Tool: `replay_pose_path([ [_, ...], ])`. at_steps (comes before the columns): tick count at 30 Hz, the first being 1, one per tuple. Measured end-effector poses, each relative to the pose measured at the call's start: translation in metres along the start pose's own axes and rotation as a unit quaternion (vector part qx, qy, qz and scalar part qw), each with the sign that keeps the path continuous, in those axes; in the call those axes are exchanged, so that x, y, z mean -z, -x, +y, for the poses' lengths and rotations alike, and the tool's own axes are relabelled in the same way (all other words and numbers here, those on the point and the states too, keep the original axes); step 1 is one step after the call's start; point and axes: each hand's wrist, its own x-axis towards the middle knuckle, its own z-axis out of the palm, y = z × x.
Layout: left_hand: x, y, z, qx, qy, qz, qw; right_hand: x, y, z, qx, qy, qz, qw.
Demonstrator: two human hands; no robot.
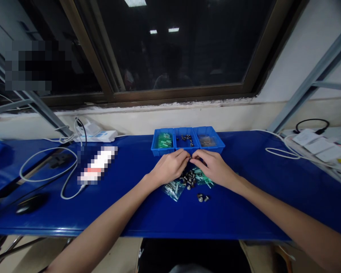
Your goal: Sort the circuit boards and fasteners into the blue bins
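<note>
My left hand (172, 165) and my right hand (211, 165) meet over the desk, fingertips pinched together around a small dark piece (190, 157), mostly hidden, whose kind I cannot make out. Just below them lies a pile of dark, shiny metal parts (189, 178), short and round like bolts. Several more metal parts (200, 198) sit apart, nearer to me. Under the left hand is a clear bag of pale slim pieces (174, 190). Beside the right hand, partly covered by it, are green-tinted small bags (202, 177).
Behind my hands stand three joined blue bins: one with green packets (164, 140), one with dark metal parts (187, 140), one with flat clear packets (207, 141). Left are a mouse (31, 203), a power strip (104, 135) and cables; white adapters (315, 144) lie right.
</note>
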Motion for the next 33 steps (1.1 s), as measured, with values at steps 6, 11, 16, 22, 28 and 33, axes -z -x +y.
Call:
replay_pose_path([
  [6,0.0000,-0.0005,0.0002,0.005,0.018,-0.003,1.000,-0.0008,0.0011,0.0012,0.015,0.005,0.003,1.000],
  [11,-0.0018,-0.0005,-0.0016,0.013,0.032,-0.010,0.999,-0.0018,0.0018,0.0025,0.026,0.032,-0.008,0.999],
  [16,-0.0014,-0.0007,-0.0015,0.011,0.030,-0.014,0.999,-0.0030,0.0024,0.0051,0.035,0.045,-0.010,0.998],
  [22,-0.0028,0.0006,-0.0029,-0.003,-0.004,-0.020,1.000,-0.0044,0.0028,0.0078,0.031,0.043,-0.013,0.999],
  [28,-0.0040,0.0014,-0.0057,-0.012,-0.036,0.003,0.999,-0.0039,0.0015,0.0090,0.029,0.028,-0.031,0.999],
  [33,-0.0041,0.0016,-0.0052,0.001,-0.013,0.028,1.000,-0.0042,0.0009,0.0096,0.029,0.037,-0.049,0.998],
])
